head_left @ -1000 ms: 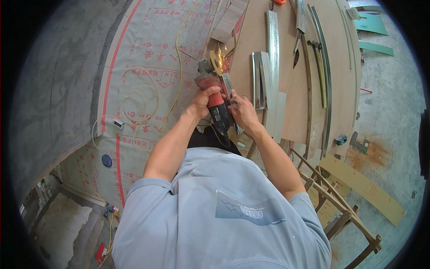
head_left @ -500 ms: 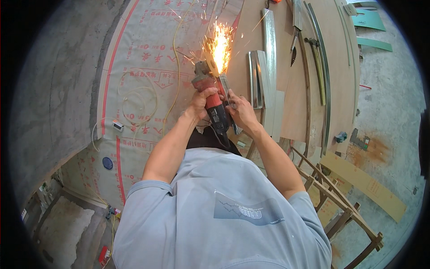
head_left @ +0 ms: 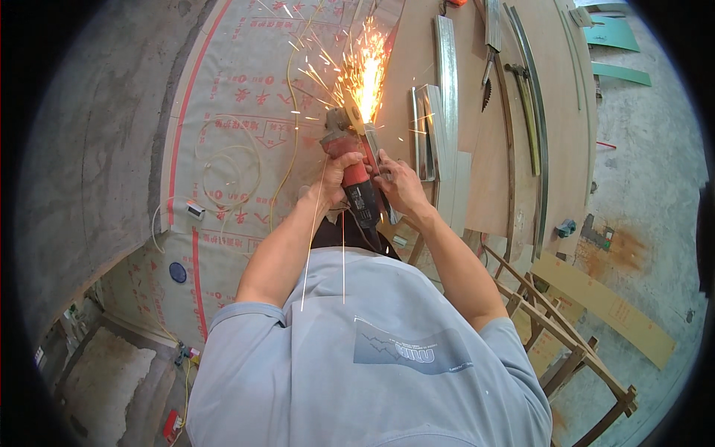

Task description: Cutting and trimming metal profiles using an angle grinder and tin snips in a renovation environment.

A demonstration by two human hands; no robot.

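Clock taken from the grinder, 12 at top. Pale, red-printed sheeting (head_left: 257, 45) lies toward 10. Plywood board (head_left: 488, 171) spreads around 2 to 3. Wooden trestle frame (head_left: 570, 346) toward 4. Short folded metal channels (head_left: 430, 141) at 2, on the board. Angle grinder (head_left: 359, 190), red and black, in front of the body, head toward 11. Slim metal strip (head_left: 375, 143) just beside it at 1. Left hand (head_left: 339, 177) wrapped closed round the grinder's red body. Right hand (head_left: 404, 186) at 4, fingers closed on the strip. Sparks (head_left: 367, 82) spray toward 12 from the disc.
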